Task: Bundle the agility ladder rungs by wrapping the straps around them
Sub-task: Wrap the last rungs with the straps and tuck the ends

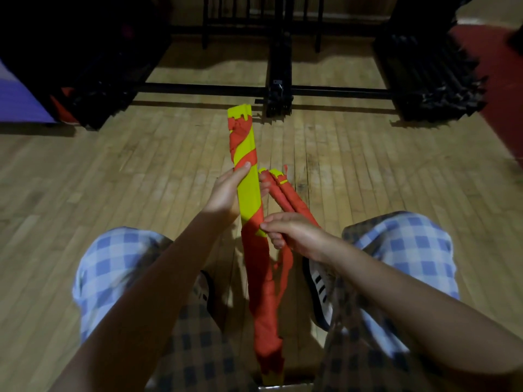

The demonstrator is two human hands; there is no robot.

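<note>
My left hand (pixel 226 193) is curled round the stack of yellow rungs (pixel 248 190) at mid-length, thumb laid along the front face, holding it upright and tipped away from me. My right hand (pixel 294 233) pinches the orange strap (pixel 261 278) against the stack's near edge, just where the last diagonal turn crosses; its lower fingers also seem to hold a second bundle (pixel 283 198), already wrapped in orange, though blur makes that hard to judge.

The risk sits at that pinch — if it slackens, the turn I hold will slide down the smooth yellow face and the spirals above may loosen in turn. The strap below hangs loose and twisted between my knees, so it could go on as a rope instead of flat, or snag on my shoe (pixel 321 290). With the right hand minding two things, the finished bundle could slip and drop to the wooden floor (pixel 113 171).

Room is tight low down — checked trousers (pixel 407 244) on both sides hem the dangling strap. Ahead the floor lies open up to the black metal frame (pixel 278 89), which the stack's far tip comes near in this view.
</note>
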